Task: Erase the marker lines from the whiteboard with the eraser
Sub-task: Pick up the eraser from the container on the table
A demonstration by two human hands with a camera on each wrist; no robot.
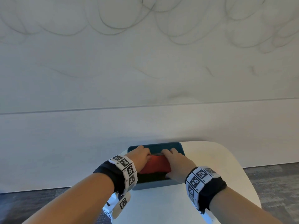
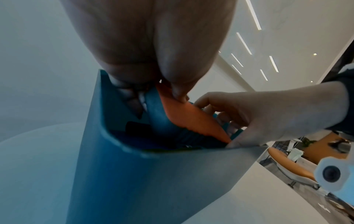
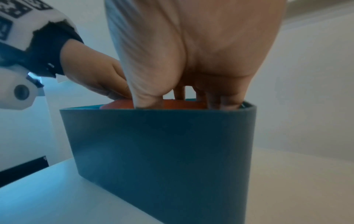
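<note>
I see my two hands reaching into one teal bin (image 1: pixel 178 147) that stands on a white bench (image 1: pixel 218 167) against the wall. My left hand (image 1: pixel 140 156) sits at the bin's left end, thumb and fingers pinching the edge of a flat orange-red piece (image 1: pixel 156 164); I judge this to be the eraser, though its felt side is hidden. My right hand (image 1: pixel 177 164) is at the right end, fingers curled down inside the bin around the same piece, thumb at the near wall.

The whiteboard (image 1: pixel 145 62) fills the wall above and behind the bin. Grey looping marker lines (image 1: pixel 113 25) run across its top, with a few fainter strokes lower down; none look wiped where I can see them.

I judge the step in hand to be fetching the eraser, with erasing not yet begun. The next move calls for lifting the piece straight up clear of the bin's walls, settling it in one hand, and raising it to the loops.

Count: two hands, one bin, one orange-red piece, one bench, one whiteboard. Other dark things lie in the bin, too unclear to name.
</note>
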